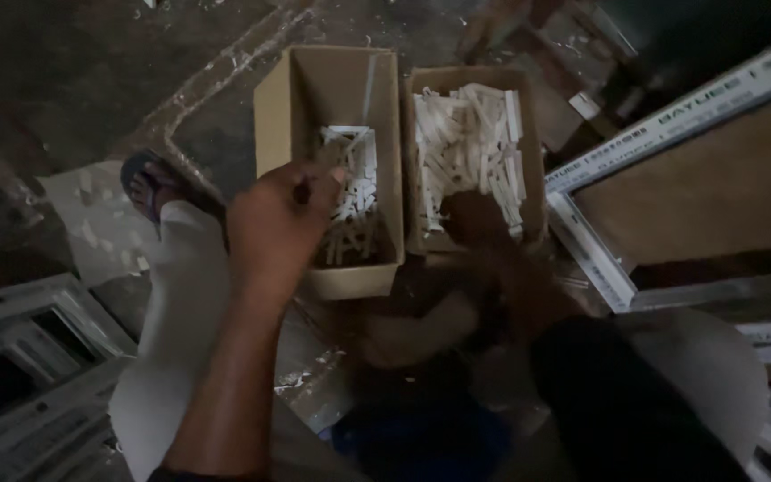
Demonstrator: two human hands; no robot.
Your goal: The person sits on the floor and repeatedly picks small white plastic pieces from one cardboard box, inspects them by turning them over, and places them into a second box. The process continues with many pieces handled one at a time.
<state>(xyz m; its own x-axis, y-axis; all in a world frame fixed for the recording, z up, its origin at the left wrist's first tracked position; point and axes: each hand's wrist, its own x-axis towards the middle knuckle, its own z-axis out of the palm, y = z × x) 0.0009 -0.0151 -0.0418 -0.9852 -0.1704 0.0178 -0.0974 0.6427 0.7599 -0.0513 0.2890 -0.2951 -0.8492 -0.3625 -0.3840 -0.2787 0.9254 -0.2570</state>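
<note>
Two open cardboard boxes sit side by side on the floor (91, 71), each holding a heap of short white strips, too many to count. The left hand (283, 223) hovers over the left box (332, 170), fingers pinched, seemingly on one strip. The right hand (475, 219), blurred, dips into the right box (470, 161); its grip cannot be made out.

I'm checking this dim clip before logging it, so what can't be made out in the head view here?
- Right hand: motion-blurred and dark over the right cardboard box; its grip cannot be told.
- Left hand: fingers pinch at something small and unclear over the left cardboard box.
- Short white plastic strips: too small and dim to count.
- White window frame: cut off by the right edge.
</note>
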